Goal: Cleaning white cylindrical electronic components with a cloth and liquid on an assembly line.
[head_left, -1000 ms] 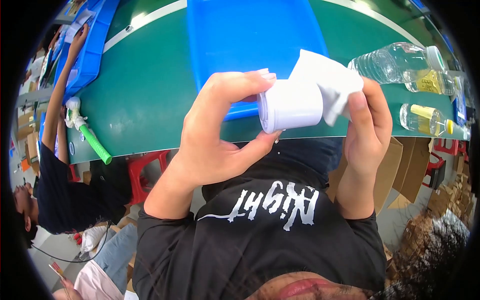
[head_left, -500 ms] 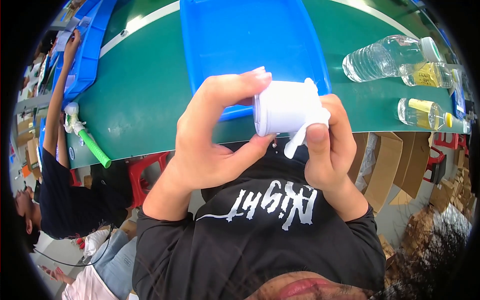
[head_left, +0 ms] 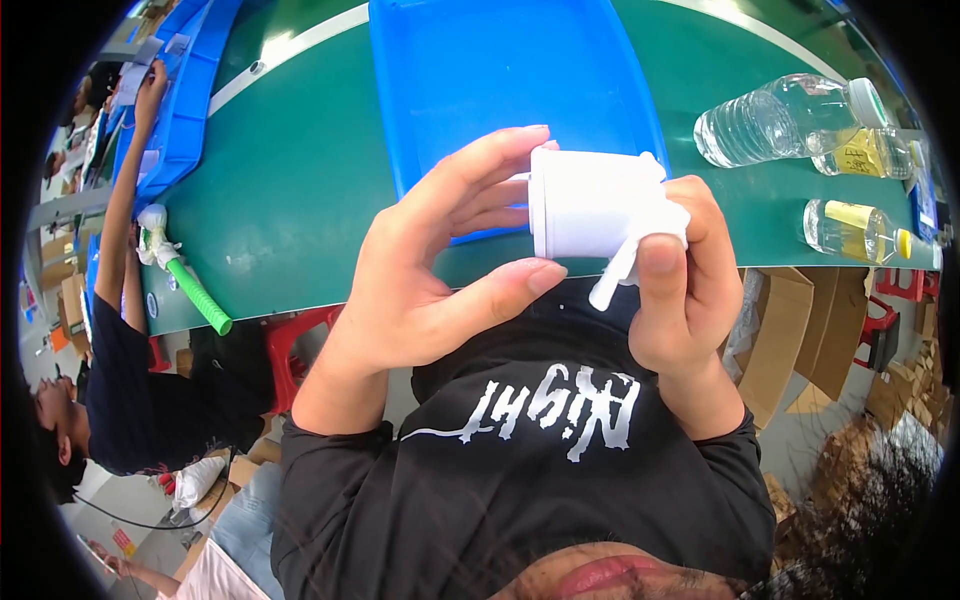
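White cup (head_left: pixel 590 205) held sideways btwn both hands above the blue tray (head_left: pixel 480 70), left hand (head_left: pixel 440 270) pinching its rim end w/ thumb & fingers, right hand (head_left: pixel 685 280) gripping the far end and a white wrapper (head_left: pixel 625 262).

Three clear bottles (head_left: pixel 780 125) lie on the tabletop at right, two with yellow labels (head_left: pixel 868 152). Brown cardboard boxes (head_left: pixel 800 330) stand below.
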Motion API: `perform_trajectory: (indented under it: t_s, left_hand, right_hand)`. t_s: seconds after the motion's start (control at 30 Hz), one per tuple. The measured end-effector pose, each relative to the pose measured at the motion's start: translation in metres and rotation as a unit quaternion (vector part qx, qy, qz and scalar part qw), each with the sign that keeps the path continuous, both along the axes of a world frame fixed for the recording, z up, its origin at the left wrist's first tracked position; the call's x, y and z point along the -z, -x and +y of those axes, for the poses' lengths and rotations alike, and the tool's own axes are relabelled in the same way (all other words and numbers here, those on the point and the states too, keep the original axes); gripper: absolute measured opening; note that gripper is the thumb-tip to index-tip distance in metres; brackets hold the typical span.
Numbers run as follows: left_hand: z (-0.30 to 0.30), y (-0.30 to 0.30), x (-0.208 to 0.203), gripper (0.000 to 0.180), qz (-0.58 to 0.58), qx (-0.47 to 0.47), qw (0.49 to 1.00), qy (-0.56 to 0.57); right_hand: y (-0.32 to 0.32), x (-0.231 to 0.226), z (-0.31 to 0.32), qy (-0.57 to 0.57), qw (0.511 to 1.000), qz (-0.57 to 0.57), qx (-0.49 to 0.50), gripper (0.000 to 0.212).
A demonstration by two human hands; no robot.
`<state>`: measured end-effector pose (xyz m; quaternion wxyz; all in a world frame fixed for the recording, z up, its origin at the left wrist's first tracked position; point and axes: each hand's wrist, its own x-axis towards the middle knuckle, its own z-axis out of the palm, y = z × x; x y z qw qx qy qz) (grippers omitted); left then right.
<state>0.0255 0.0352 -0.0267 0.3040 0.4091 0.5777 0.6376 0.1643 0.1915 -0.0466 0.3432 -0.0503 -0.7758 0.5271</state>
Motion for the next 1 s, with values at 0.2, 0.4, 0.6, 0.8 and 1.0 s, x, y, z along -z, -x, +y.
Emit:
perform_trajectory:
  t_s: [0.2,0.4,0.6,0.8,1.0]
  left_hand:
    - [0.0,0.0,-0.003,0.062,0.053,-0.009,0.999,0.004]
    - [0.003,0.021,-0.009,0.059,0.387,0.05,0.919,0.056]
    - [0.008,0.006,-0.001,0.064,0.201,-0.008,0.979,-0.003]
    - [0.007,0.003,-0.007,0.059,-0.01,0.01,1.0,0.018]
    - [0.008,-0.001,0.006,0.058,0.154,-0.041,0.987,-0.026]
  right_hand:
    - [0.008,0.016,-0.003,-0.058,0.995,0.082,0.012,0.016]
    - [0.015,0.012,-0.011,0.486,0.869,-0.079,-0.045,0.027]
    - [0.008,0.004,-0.008,0.306,0.952,-0.016,-0.02,0.023]
    - [0.006,0.011,0.003,-0.101,0.993,0.053,0.02,0.02]
    - [0.007,0.009,-0.013,0.072,0.996,-0.005,0.05,0.022]
